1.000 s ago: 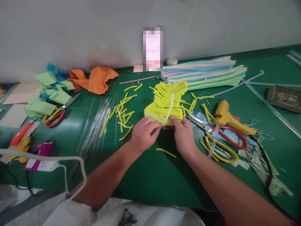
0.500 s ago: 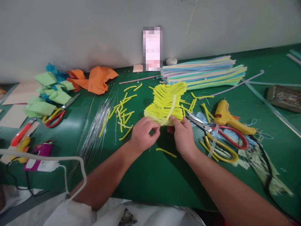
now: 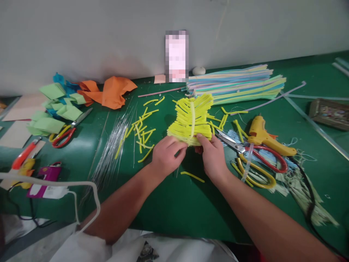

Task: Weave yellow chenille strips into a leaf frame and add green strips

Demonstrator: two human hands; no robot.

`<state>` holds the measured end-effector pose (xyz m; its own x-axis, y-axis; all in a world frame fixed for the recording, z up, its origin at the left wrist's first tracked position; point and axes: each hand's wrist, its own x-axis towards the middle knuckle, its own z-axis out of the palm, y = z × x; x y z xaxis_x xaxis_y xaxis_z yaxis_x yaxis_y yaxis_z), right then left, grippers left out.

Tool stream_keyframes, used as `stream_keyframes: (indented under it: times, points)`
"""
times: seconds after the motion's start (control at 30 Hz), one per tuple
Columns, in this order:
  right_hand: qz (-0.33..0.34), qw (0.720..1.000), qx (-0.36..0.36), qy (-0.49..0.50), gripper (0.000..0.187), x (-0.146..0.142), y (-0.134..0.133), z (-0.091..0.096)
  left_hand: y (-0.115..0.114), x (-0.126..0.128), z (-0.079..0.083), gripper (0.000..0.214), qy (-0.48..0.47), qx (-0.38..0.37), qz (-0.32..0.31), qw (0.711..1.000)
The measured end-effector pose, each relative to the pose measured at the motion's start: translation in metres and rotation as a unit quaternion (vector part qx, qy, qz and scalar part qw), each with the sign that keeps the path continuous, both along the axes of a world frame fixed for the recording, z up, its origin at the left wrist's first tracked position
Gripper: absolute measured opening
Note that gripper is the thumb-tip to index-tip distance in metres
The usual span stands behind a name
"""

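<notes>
A craft workshop. The green bench against a plain wall carries a glue gun, scissors, coloured paper and stacked pipe cleaners.

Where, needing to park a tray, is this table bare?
Bare: green table top between its near edge and the left hand and right hand gripping a yellow chenille bundle; also between clear wires and red-handled scissors. Crowded rightward: yellow glue gun, big scissors, threads.

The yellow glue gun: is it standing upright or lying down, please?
Lying down: the glue gun rests on its side on the green table.
</notes>
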<state>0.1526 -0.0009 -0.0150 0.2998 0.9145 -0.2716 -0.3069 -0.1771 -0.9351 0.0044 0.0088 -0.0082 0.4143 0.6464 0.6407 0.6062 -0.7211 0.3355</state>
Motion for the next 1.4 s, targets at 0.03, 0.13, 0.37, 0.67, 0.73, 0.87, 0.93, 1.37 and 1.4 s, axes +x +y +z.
stream_keyframes:
  times: [0.03, 0.13, 0.37, 0.67, 0.73, 0.87, 0.93, 1.37, 1.4]
  points:
    - [-0.006, 1.0, 0.002, 0.021, 0.018, 0.0, 0.0, 0.001, 0.0, 0.0, 0.001, 0.008, -0.002, -0.003, -0.007, 1.0]
    - [-0.028, 0.997, 0.001, 0.074, 0.019, 0.0, 0.002, 0.003, -0.002, -0.001, 0.005, 0.019, -0.04, -0.024, -0.036, 0.998]
    - [-0.067, 0.992, 0.012, 0.107, 0.016, 0.002, 0.005, 0.005, -0.003, 0.002, 0.004, 0.026, -0.215, -0.212, 0.007, 0.953]
    - [-0.04, 0.997, 0.02, 0.066, 0.016, 0.001, 0.004, 0.003, 0.005, 0.009, -0.003, 0.027, -0.362, -0.513, 0.001, 0.778]
    - [-0.039, 0.997, 0.023, 0.061, 0.015, 0.001, 0.003, 0.003, 0.007, 0.008, -0.005, 0.029, -0.384, -0.528, 0.0, 0.757]
    - [-0.041, 0.997, 0.03, 0.051, 0.014, 0.001, 0.003, 0.004, 0.01, 0.008, -0.006, 0.028, -0.402, -0.566, -0.02, 0.72]
    - [-0.036, 0.998, 0.026, 0.037, 0.015, 0.001, 0.002, 0.004, 0.012, 0.008, -0.006, 0.026, -0.408, -0.574, -0.026, 0.709]
    - [0.078, 0.993, 0.074, -0.053, 0.021, -0.001, -0.004, 0.007, 0.014, 0.007, 0.001, 0.019, -0.46, -0.571, -0.017, 0.68]
    - [0.091, 0.99, 0.076, -0.075, 0.022, -0.001, -0.004, 0.006, 0.014, 0.007, 0.001, 0.02, -0.459, -0.572, -0.022, 0.68]
